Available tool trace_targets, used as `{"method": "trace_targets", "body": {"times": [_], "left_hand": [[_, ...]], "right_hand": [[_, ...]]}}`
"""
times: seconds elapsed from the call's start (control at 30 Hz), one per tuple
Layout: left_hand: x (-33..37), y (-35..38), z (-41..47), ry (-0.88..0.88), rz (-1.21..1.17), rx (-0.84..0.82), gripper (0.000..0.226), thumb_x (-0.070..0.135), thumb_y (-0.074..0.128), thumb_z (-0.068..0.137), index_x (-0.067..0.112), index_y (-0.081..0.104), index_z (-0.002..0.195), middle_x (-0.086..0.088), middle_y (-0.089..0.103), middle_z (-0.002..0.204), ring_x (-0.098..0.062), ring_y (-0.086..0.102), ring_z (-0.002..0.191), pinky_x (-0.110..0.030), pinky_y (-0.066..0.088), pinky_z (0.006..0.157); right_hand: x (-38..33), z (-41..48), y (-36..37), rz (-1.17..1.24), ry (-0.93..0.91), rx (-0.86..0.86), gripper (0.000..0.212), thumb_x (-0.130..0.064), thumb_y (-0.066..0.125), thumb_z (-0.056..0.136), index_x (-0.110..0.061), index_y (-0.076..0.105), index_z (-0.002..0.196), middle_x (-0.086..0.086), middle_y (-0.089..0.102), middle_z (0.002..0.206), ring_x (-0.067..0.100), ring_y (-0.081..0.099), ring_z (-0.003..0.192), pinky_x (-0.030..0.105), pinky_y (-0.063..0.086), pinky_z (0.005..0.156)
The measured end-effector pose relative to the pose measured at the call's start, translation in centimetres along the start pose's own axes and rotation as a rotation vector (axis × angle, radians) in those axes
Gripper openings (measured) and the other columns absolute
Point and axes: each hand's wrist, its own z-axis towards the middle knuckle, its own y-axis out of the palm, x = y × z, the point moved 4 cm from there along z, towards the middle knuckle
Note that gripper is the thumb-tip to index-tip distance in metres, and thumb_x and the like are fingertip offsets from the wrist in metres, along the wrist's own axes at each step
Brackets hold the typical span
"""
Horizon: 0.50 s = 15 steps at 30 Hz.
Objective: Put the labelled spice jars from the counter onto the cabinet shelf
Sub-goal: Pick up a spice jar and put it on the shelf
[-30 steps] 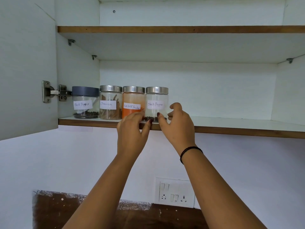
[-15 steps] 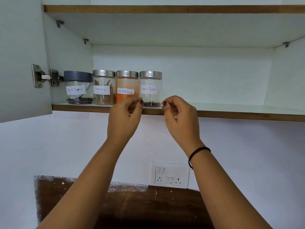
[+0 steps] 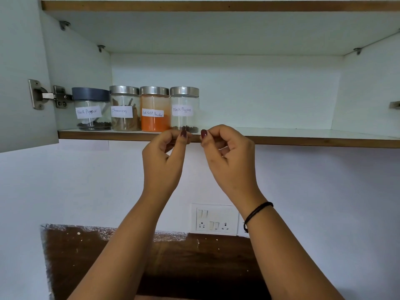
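Note:
Several labelled jars stand in a row at the left of the cabinet shelf (image 3: 281, 137): a grey-lidded black pepper jar (image 3: 92, 109), a cinnamon jar (image 3: 125, 109), a red chilli powder jar (image 3: 154, 110) and a steel-lidded black pepper jar (image 3: 184, 109). My left hand (image 3: 164, 156) and my right hand (image 3: 229, 156) hang just below the shelf's front edge, under the rightmost jar. Both have their fingers curled in and hold nothing. Neither touches a jar.
The cabinet door (image 3: 19, 72) stands open at the left on a metal hinge (image 3: 46, 96). An upper shelf (image 3: 216, 6) runs above. A wall switch and socket plate (image 3: 213, 219) sits below my hands, above a dark brown panel (image 3: 151, 263). The shelf's right part holds nothing.
Both hands let go of the steel-lidded black pepper jar, drew back below the shelf edge and curled their fingers shut. The jar stays in the row.

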Motion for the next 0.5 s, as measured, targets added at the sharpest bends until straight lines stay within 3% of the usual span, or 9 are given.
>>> {"method": "trace_targets", "body": {"times": [0.13, 0.33, 0.5], "left_hand": [[0.5, 0.7, -1.2, -0.048, -0.036, -0.011, 0.02, 0.023, 0.056, 0.1, 0.014, 0.074, 0.104, 0.004, 0.075, 0.095, -0.015, 0.069, 0.095, -0.036, 0.057, 0.088], [1.5, 2.0, -3.7, -0.119, -0.115, -0.009, 0.02, 0.022, 0.054, 0.1, 0.019, 0.074, 0.1, 0.007, 0.075, 0.092, -0.01, 0.07, 0.095, -0.02, 0.055, 0.085], [1.9, 3.3, -6.1, -0.177, -0.139, -0.029, 0.021, 0.028, 0.053, 0.099, 0.028, 0.073, 0.094, 0.014, 0.075, 0.091, -0.006, 0.069, 0.095, -0.011, 0.051, 0.08]], "right_hand": [[-0.3, -0.8, -1.3, 0.01, 0.022, 0.01, 0.013, -0.022, 0.061, 0.094, -0.014, 0.07, 0.087, -0.005, 0.068, 0.078, 0.012, 0.062, 0.072, 0.014, 0.049, 0.06], [-0.6, -2.5, -3.7, 0.15, 0.133, 0.044, 0.016, -0.023, 0.059, 0.093, -0.013, 0.071, 0.089, -0.001, 0.071, 0.081, 0.016, 0.068, 0.078, 0.038, 0.06, 0.067], [-0.5, -4.2, -6.1, 0.136, 0.204, 0.063, 0.02, -0.028, 0.059, 0.092, -0.012, 0.072, 0.09, -0.001, 0.071, 0.081, 0.015, 0.068, 0.078, 0.034, 0.06, 0.068]]}}
